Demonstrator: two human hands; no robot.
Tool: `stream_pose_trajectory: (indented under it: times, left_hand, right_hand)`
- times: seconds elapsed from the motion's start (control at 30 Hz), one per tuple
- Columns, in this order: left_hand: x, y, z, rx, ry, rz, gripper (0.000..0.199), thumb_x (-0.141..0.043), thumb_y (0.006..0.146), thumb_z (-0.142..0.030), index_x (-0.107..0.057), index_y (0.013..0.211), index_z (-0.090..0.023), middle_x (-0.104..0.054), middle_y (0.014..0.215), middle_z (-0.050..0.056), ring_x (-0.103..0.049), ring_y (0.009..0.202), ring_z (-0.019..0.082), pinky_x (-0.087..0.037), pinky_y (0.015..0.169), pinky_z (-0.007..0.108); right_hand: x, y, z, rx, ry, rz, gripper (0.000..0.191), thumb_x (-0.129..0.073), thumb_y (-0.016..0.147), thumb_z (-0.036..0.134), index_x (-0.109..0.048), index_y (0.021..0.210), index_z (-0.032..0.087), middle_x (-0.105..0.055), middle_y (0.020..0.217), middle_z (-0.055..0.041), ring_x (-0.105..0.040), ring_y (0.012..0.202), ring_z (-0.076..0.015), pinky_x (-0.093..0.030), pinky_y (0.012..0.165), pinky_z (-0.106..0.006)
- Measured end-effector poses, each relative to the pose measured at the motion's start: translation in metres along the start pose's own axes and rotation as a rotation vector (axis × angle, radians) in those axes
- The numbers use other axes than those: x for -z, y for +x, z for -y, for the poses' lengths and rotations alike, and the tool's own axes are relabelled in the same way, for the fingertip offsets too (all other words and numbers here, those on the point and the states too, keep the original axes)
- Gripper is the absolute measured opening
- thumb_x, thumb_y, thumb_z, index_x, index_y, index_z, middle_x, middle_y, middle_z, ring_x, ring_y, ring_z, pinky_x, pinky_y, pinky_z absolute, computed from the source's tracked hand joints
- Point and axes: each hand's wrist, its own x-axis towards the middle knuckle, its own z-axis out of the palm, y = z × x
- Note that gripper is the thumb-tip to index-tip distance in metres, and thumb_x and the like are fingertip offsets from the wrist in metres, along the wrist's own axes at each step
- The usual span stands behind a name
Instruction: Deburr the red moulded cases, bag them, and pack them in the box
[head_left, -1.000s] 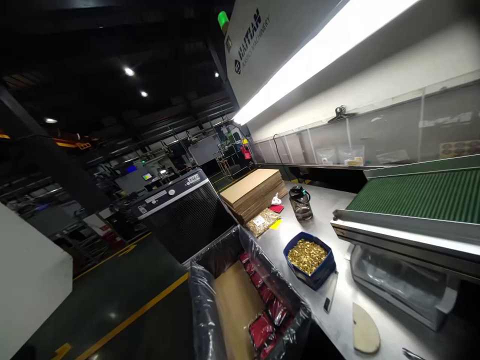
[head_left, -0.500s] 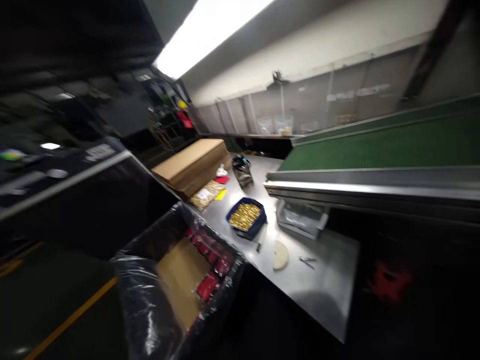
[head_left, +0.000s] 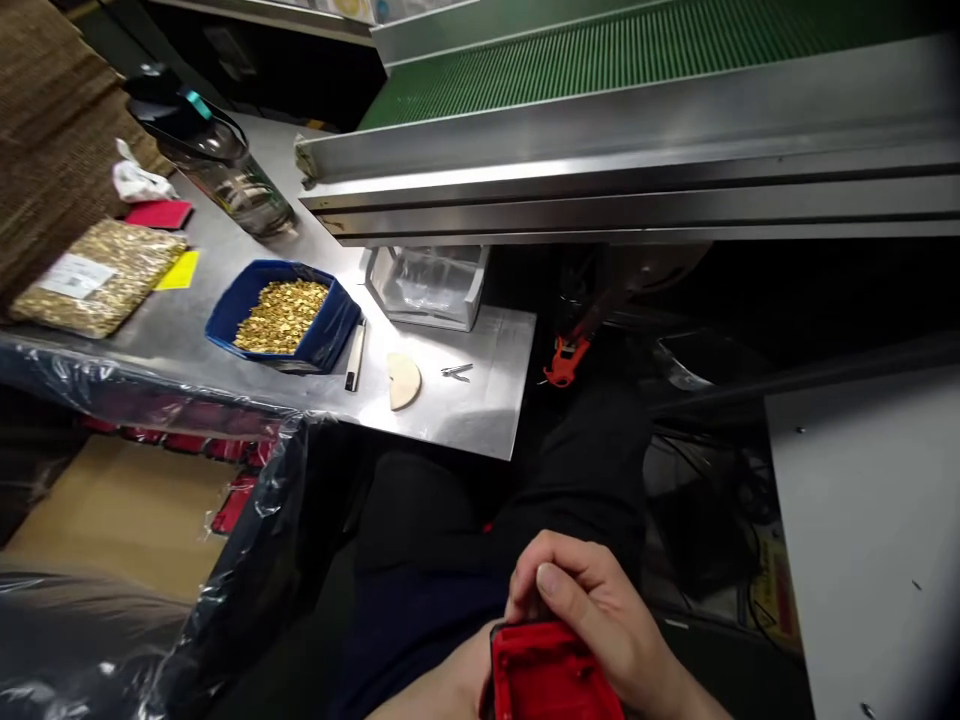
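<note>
A red open case with a black rim [head_left: 555, 675] lies between my two hands at the bottom of the view, above my lap. My right hand [head_left: 600, 610] is closed round its upper right side, with the thumb and bent fingers at the far edge. My left hand [head_left: 480, 665] is against the case's left side, and its fingers are mostly hidden behind the case and the other hand. On the metal table [head_left: 487, 425] are a blue bin [head_left: 334, 335] of small brass pieces [head_left: 281, 315], a cutter knife [head_left: 355, 356], a pale half-round disc [head_left: 403, 381] and small tweezers [head_left: 457, 373].
A green conveyor [head_left: 540, 65] with a metal side rail crosses the top. Beneath it sits a clear tray [head_left: 427, 285]. Left are a bottle [head_left: 232, 180], a bag of brass pieces [head_left: 105, 275] and a plastic-lined box [head_left: 289, 480]. A white surface [head_left: 862, 500] stands right.
The view has moved closer and tilted down to the table and my lap. Both hands and the red case between them have come into view.
</note>
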Motion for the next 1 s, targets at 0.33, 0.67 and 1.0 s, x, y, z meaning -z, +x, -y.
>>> stream_pose_trajectory:
  times: [0.33, 0.67, 1.0]
  left_hand:
    - [-0.002, 0.002, -0.004, -0.006, 0.019, -0.036, 0.087, -0.087, 0.065, -0.065, -0.061, 0.129, -0.012, -0.074, 0.105, 0.013, -0.07, 0.109, 0.035, -0.052, 0.103, 0.046]
    - [-0.003, 0.006, -0.006, 0.014, -0.054, 0.001, 0.098, -0.093, 0.055, -0.063, -0.058, 0.133, -0.014, -0.074, 0.107, 0.014, -0.07, 0.108, 0.034, -0.052, 0.103, 0.046]
    - [0.002, 0.009, -0.004, 0.033, -0.113, 0.017, 0.107, -0.096, 0.05, -0.061, -0.055, 0.137, -0.014, -0.073, 0.117, 0.016, -0.069, 0.112, 0.035, -0.05, 0.099, 0.041]
  right_hand:
    - [-0.003, 0.004, 0.006, 0.015, -0.133, -0.123, 0.034, -0.056, 0.101, 0.046, -0.066, 0.085, 0.018, -0.062, 0.075, -0.0008, -0.057, 0.069, -0.0118, -0.044, 0.064, -0.023]
    - [-0.001, 0.003, 0.007, 0.032, -0.243, -0.156, 0.033, -0.056, 0.101, 0.044, -0.066, 0.082, 0.019, -0.061, 0.07, 0.0011, -0.055, 0.064, -0.0099, -0.042, 0.06, -0.021]
    - [0.0, 0.002, 0.007, 0.038, -0.248, -0.15, 0.029, -0.056, 0.102, 0.042, -0.072, 0.091, 0.021, -0.07, 0.073, 0.0, -0.064, 0.066, -0.0114, -0.049, 0.063, -0.022]
